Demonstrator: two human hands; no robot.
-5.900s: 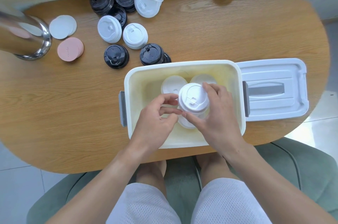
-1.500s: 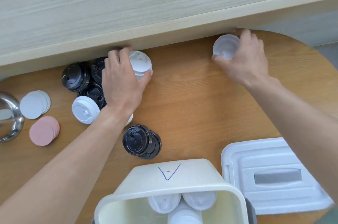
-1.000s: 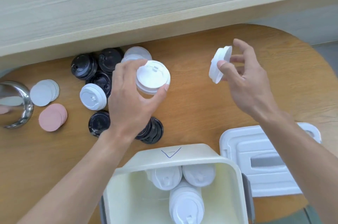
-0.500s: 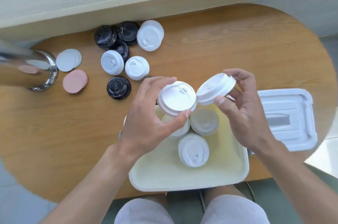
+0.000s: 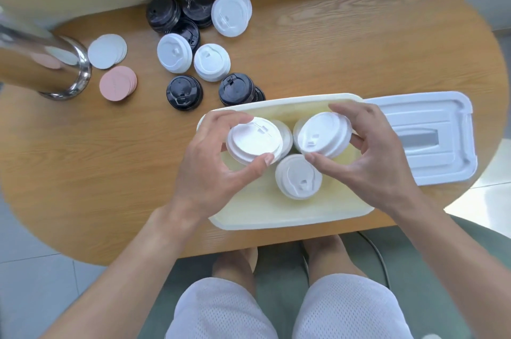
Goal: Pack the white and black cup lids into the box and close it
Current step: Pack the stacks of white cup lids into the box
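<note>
Head view – left hand (image 5: 210, 172) & right hand (image 5: 367, 167) each pinch 1 white lid (image 5: 255, 141) over box (image 5: 290, 218).

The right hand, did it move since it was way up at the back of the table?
Yes. The right hand came back from the table's far edge toward the person and now holds a white lid over the box.
</note>
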